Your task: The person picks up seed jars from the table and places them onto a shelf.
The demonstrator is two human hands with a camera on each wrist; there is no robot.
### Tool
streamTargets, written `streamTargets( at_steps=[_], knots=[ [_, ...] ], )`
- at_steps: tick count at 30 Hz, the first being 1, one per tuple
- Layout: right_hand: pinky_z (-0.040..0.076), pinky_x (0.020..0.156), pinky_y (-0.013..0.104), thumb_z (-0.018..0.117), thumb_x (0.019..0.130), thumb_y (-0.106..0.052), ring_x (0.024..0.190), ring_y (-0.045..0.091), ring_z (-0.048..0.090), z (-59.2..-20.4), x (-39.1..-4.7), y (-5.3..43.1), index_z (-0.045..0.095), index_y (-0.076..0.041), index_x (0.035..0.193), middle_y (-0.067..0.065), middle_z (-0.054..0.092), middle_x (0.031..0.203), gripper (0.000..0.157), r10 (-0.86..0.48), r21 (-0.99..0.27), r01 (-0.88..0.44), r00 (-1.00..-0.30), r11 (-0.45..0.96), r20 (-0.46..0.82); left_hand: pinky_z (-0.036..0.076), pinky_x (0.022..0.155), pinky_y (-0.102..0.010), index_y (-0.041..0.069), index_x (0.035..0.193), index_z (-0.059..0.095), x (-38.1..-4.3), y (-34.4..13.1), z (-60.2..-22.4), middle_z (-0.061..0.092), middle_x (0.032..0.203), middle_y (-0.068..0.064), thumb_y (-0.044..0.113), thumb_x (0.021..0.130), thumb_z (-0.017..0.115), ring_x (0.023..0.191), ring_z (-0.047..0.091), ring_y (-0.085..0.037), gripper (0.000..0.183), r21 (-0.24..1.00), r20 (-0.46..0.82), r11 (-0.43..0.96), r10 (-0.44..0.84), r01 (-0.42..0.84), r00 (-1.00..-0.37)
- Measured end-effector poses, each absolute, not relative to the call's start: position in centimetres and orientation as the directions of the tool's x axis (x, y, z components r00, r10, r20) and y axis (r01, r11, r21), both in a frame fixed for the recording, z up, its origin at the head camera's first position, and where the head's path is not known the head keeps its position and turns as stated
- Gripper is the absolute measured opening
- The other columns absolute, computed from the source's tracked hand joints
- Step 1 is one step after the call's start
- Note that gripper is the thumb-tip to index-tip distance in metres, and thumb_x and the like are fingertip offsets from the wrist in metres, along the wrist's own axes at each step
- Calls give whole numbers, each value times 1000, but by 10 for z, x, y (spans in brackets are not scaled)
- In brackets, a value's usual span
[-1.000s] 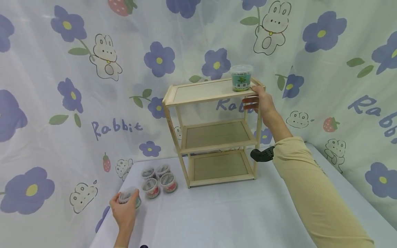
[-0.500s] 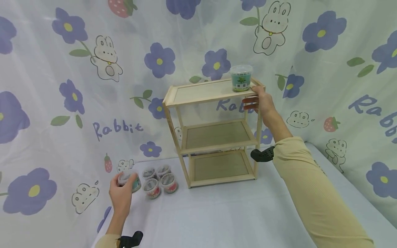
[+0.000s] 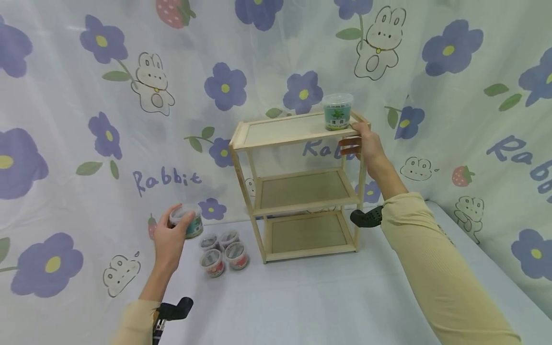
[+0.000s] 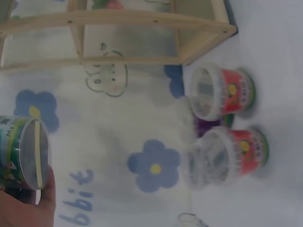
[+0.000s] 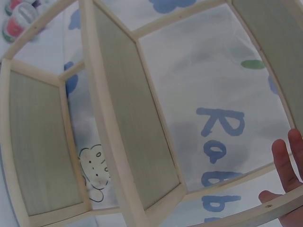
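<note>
My left hand [image 3: 167, 242] holds a clear plastic tub with a teal label [image 3: 195, 227] around its side, raised above the table at the left. In the left wrist view this tub [image 4: 12, 151] lies sideways across the picture, thumb along its rim. At the right end of the three-tier wooden shelf [image 3: 280, 132], my right hand [image 3: 372, 148] grips the top board's edge, thumb above and fingers below. The right wrist view shows those fingers [image 5: 285, 165] past the frame. Beside the thumb, a matching teal tub [image 3: 338, 115] stands upright on the top board.
Several small tubs stand grouped on the white table left of the shelf, the front ones a red-labelled tub [image 3: 212, 264] and another red-labelled tub [image 3: 237, 257]. The middle board [image 3: 306, 189] and bottom board [image 3: 308, 232] are bare. A patterned curtain [image 3: 267, 48] hangs close behind.
My left hand has lifted the teal tub from low at the table's left, up and away from me, to behind the grouped tubs' level. The right hand keeps its place on the shelf.
</note>
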State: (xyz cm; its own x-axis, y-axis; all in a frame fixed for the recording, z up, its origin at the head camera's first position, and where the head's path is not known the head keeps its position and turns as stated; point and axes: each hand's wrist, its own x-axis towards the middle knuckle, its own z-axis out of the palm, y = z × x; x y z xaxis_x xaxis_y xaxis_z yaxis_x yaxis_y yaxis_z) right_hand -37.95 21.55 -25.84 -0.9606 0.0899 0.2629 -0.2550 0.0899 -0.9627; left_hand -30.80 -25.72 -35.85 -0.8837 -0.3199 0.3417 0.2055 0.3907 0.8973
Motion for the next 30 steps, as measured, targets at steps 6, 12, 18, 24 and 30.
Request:
streamTargets(
  at_steps=[6, 12, 18, 24, 30],
  knots=[
    [22, 113, 61, 31, 101, -49, 84, 19, 69, -260, -380, 217, 57, -11, 132, -9, 70, 84, 56, 88, -963, -254, -961, 88, 262, 46, 74, -9, 14, 144, 50, -308, -243, -331, 57, 127, -8, 38, 96, 63, 99, 54, -3, 55, 857, 395, 445, -238, 261, -887],
    [26, 110, 59, 30, 101, -49, 88, 23, 69, -260, -381, 217, 56, -10, 132, -6, 71, 88, 56, 86, -960, -264, -959, 92, 271, 40, 58, -16, 17, 139, 57, -311, -228, -298, 56, 89, 5, 40, 95, 62, 72, 48, -5, 49, 827, 470, 452, -228, 335, -853],
    [27, 109, 58, 30, 101, -49, 85, 20, 68, -260, -381, 216, 56, -11, 132, -5, 71, 88, 56, 85, -959, -268, -957, 95, 276, 36, 59, -23, 18, 138, 57, -315, -210, -262, 52, 87, 5, 39, 95, 60, 73, 44, -9, 48, 809, 523, 412, -178, 420, -834],
    [26, 111, 59, 30, 101, -49, 81, 17, 68, -260, -380, 217, 55, -10, 133, -4, 71, 89, 56, 84, -958, -272, -957, 91, 279, 41, 78, -25, 13, 138, 55, -325, -190, -228, 58, 109, 4, 36, 93, 59, 96, 51, -11, 51, 796, 570, 322, -112, 513, -814],
    [28, 110, 57, 31, 100, -48, 85, 21, 69, -260, -381, 217, 57, -11, 132, -9, 70, 84, 55, 86, -958, -272, -956, 92, 280, 37, 77, -30, 15, 138, 55, -330, -171, -201, 57, 108, 3, 39, 92, 58, 93, 49, -12, 52, 774, 601, 307, -79, 554, -795]
  ],
)
